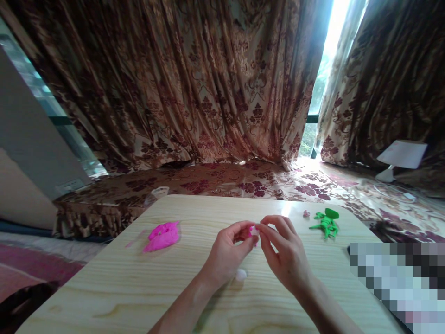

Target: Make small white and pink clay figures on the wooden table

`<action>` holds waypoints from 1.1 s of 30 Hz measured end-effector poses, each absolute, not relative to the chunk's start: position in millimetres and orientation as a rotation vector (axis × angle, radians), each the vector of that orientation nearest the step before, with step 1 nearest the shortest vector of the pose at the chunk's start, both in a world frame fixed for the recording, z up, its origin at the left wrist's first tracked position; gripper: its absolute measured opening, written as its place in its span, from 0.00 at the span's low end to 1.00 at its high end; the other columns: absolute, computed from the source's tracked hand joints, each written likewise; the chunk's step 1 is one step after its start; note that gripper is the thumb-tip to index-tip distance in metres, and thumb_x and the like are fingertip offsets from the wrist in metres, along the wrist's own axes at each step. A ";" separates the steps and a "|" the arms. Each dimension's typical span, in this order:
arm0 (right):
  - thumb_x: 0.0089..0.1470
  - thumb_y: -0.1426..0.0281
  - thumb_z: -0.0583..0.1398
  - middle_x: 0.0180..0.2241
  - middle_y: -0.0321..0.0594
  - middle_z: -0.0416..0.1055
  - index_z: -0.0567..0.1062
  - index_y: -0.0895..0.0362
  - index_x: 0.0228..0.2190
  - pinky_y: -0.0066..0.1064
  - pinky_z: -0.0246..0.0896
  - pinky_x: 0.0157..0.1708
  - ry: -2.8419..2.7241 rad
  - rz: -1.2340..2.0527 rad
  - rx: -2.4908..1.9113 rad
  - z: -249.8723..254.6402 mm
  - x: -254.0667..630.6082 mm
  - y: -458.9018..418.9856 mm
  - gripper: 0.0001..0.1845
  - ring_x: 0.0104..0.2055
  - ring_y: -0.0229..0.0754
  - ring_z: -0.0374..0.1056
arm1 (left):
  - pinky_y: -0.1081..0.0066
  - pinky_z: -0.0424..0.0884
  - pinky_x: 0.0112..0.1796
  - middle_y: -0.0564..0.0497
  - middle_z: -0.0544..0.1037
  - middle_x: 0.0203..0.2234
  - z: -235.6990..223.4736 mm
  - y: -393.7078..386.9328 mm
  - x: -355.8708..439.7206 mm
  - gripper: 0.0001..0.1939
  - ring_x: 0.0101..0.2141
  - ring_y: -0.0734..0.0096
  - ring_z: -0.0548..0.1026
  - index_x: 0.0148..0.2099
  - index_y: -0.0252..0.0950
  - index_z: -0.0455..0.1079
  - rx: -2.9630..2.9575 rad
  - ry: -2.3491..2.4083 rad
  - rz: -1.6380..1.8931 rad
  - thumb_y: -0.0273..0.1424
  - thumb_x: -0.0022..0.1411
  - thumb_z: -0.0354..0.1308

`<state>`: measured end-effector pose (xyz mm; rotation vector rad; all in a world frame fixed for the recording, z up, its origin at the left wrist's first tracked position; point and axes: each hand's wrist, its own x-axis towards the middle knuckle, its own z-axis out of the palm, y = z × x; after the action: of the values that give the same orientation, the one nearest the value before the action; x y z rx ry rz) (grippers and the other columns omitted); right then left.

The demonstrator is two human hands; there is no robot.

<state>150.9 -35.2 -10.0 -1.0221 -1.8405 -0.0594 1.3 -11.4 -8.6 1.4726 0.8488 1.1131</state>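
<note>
A small pink-and-white piece of what looks like modelling clay (pixel 254 231) is held up over the table's middle. My left hand (pixel 232 248) pinches it between thumb and fingers. From the other side, the closed fingertips of my right hand (pixel 285 246) press on its white part. Fingers hide much of its shape. A white ball (pixel 241 275) lies on the wood just below my left hand. Further left rests a larger bright pink lump of clay (pixel 162 236), apparently in clear wrapping.
A green toy figure (pixel 327 222) and a tiny pinkish piece (pixel 306 214) lie at the back right of the wooden table (pixel 194 213). Behind it a clear cup (pixel 158 194) stands on a patterned ledge. A white lamp (pixel 401 155) is far right; a pixelated area covers the lower right.
</note>
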 end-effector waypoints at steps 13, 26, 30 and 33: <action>0.52 0.80 0.53 0.42 0.44 0.65 0.67 0.50 0.48 0.43 0.61 0.43 -1.766 -0.021 -1.010 -6.6 151.8 -37.9 0.23 0.45 0.47 0.62 | 0.71 0.67 0.39 0.48 0.76 0.33 -3.6 -11.2 -1.0 0.16 0.35 0.71 0.72 0.43 0.34 0.71 1.295 0.813 1.108 0.33 0.50 0.62; 0.52 0.74 0.57 0.36 0.41 0.67 0.72 0.53 0.36 0.38 0.63 0.38 -1.665 0.152 -1.001 -6.7 148.3 -36.5 0.09 0.39 0.43 0.65 | 0.72 0.66 0.41 0.48 0.77 0.36 0.9 -13.4 -2.2 0.17 0.37 0.72 0.73 0.44 0.34 0.70 1.165 0.731 1.071 0.30 0.50 0.62; 0.51 0.73 0.58 0.35 0.41 0.67 0.73 0.53 0.35 0.38 0.63 0.38 -1.672 0.147 -1.012 -8.1 149.6 -34.9 0.08 0.39 0.43 0.65 | 0.73 0.66 0.39 0.48 0.77 0.36 -0.6 -12.9 -1.6 0.16 0.37 0.73 0.73 0.44 0.35 0.69 1.222 0.751 1.075 0.30 0.51 0.61; 0.51 0.73 0.59 0.36 0.41 0.67 0.73 0.52 0.36 0.38 0.63 0.38 -1.680 0.137 -1.005 -8.2 149.9 -34.5 0.08 0.39 0.43 0.65 | 0.72 0.66 0.39 0.48 0.76 0.37 -2.1 -12.8 -1.4 0.16 0.37 0.72 0.72 0.45 0.35 0.69 1.285 0.756 1.076 0.30 0.52 0.60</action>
<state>149.9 -34.5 -8.2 -1.0047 -1.6796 0.1372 -1.4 -12.8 -2.1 1.2851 0.7562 1.0763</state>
